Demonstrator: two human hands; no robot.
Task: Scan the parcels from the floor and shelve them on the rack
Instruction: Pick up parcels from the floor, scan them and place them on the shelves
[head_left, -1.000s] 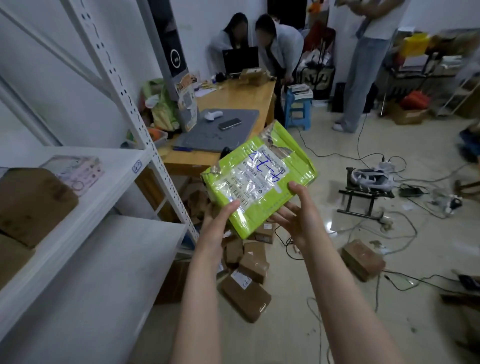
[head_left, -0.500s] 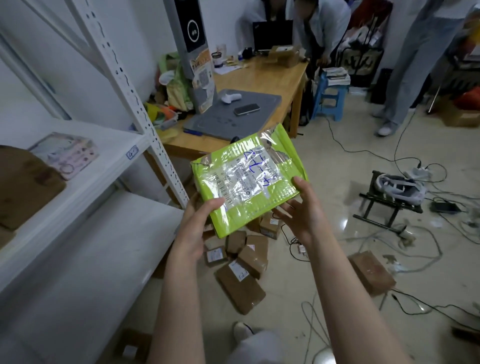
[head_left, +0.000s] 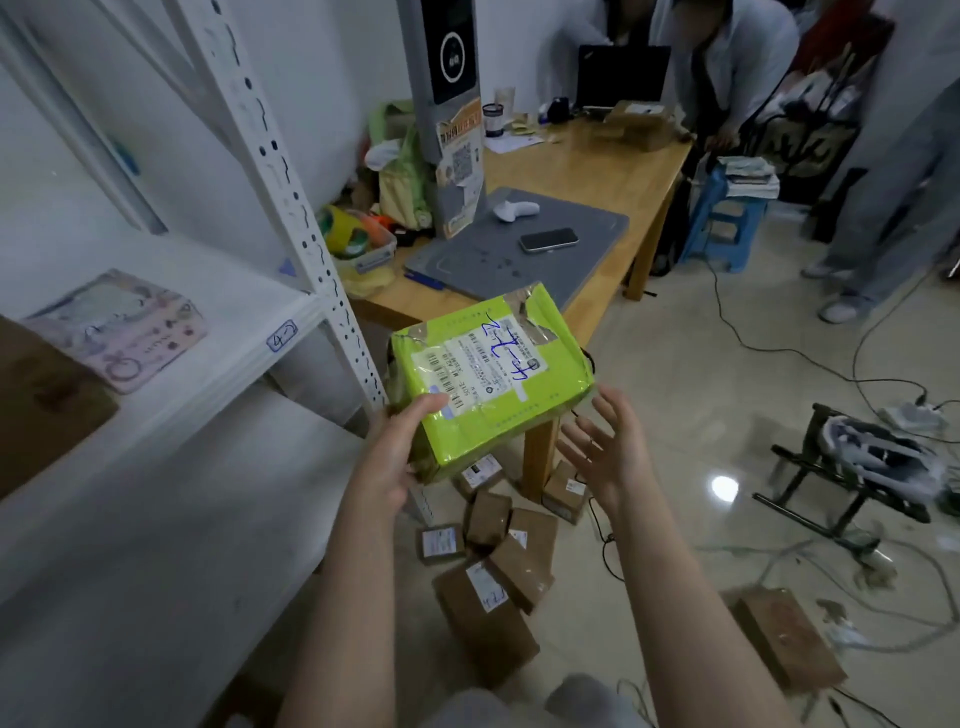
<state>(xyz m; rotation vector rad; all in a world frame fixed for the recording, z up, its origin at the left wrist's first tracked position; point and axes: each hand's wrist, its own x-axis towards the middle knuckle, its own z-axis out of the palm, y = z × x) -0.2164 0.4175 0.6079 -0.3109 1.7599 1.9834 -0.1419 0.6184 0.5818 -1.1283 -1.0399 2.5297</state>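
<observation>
A lime-green taped parcel (head_left: 488, 379) with a white label and blue handwriting is held in front of me. My left hand (head_left: 392, 457) grips its near-left corner, thumb on top of the label. Just to the right of the parcel, my right hand (head_left: 610, 447) hovers with fingers spread, not touching it. The white rack (head_left: 280, 171) stands at the left, and its shelf edge carries a tag reading 4-1 (head_left: 281, 335). Several brown parcels (head_left: 493, 566) lie on the floor below my hands.
A wooden table (head_left: 582, 171) carries a grey scanner pad (head_left: 519, 254), a phone (head_left: 548, 240) and a white handheld scanner (head_left: 515, 209). One more brown box (head_left: 789, 639) and cables lie on the floor at the right. People stand at the back. A pastel flat packet (head_left: 122, 327) sits on the shelf.
My right hand has let go of the green parcel and opened beside it. The left hand alone now holds the parcel, which has moved a little toward the rack.
</observation>
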